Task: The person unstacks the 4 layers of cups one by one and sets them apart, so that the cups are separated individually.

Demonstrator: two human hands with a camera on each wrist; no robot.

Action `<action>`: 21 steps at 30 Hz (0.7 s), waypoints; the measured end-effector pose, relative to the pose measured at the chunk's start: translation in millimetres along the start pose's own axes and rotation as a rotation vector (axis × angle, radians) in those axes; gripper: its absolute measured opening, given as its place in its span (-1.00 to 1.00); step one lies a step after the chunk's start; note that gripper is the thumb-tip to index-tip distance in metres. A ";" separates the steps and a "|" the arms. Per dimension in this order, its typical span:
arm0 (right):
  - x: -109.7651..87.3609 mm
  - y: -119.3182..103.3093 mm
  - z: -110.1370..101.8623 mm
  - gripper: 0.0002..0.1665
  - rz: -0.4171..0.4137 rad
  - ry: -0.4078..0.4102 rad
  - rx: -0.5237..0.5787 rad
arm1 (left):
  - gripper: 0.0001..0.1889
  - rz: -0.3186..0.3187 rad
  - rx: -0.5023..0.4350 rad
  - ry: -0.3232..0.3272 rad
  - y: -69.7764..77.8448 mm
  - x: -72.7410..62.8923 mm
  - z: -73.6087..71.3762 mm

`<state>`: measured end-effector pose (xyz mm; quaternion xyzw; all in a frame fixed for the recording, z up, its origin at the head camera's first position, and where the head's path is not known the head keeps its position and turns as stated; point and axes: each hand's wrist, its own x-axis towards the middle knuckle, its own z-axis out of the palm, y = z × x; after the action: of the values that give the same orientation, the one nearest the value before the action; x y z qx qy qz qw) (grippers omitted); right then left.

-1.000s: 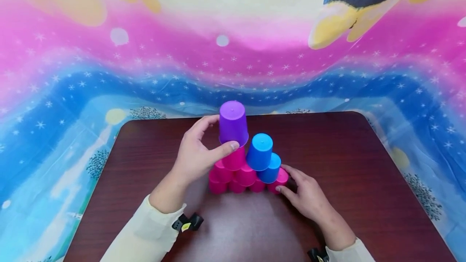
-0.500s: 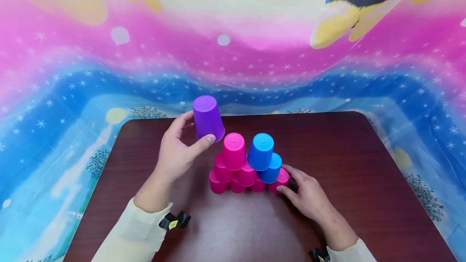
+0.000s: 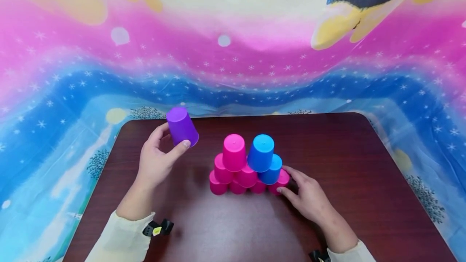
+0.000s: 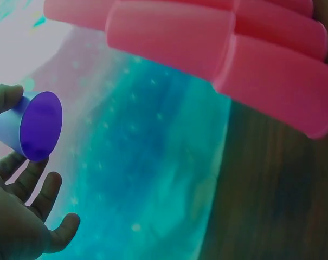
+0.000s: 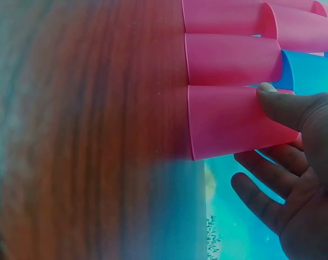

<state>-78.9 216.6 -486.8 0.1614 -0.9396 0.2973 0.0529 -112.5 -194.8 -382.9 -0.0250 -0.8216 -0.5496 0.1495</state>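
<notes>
My left hand (image 3: 156, 163) holds a purple cup (image 3: 182, 127) upside down and tilted in the air, left of a cup pyramid; the left wrist view shows its hollow mouth (image 4: 42, 125). Thumb and fingers grip its side. In the pyramid, all cups are inverted: several pink cups make the bottom row, two pink cups and a blue cup (image 3: 271, 174) the middle row, and a pink cup (image 3: 234, 153) and a blue cup (image 3: 261, 155) stand on top. The right hand (image 3: 309, 197) holds the rightmost bottom pink cup (image 5: 226, 122) between thumb and fingers.
Under everything lies a dark brown wooden table (image 3: 327, 144) with rounded far corners. A colourful printed cloth (image 3: 233, 64) hangs behind and around its sides. Black straps with small devices (image 3: 157, 228) sit at both wrists, over light sleeves.
The left hand lifted the purple cup off the top pink cup and carried it left, then slightly down, tilting it. The right hand and the rest of the pyramid have stayed put.
</notes>
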 end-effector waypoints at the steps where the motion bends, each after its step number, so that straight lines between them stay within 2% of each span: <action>1: -0.2 -0.2 0.0 -0.14 0.001 0.000 -0.001 | -0.35 -0.018 0.005 0.003 -3.6 -1.0 -1.9; 11: 0.2 -1.7 0.0 -0.14 -0.003 0.003 -0.022 | -0.32 -0.106 0.100 0.026 -37.6 -5.7 -18.9; 21: 0.6 -0.4 0.2 -0.13 -0.008 0.003 -0.029 | -0.27 -0.183 0.212 0.020 -80.2 -9.0 -27.9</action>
<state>-79.3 216.1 -486.6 0.1640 -0.9430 0.2837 0.0576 -114.4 -250.7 -447.3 0.0717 -0.8723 -0.4713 0.1088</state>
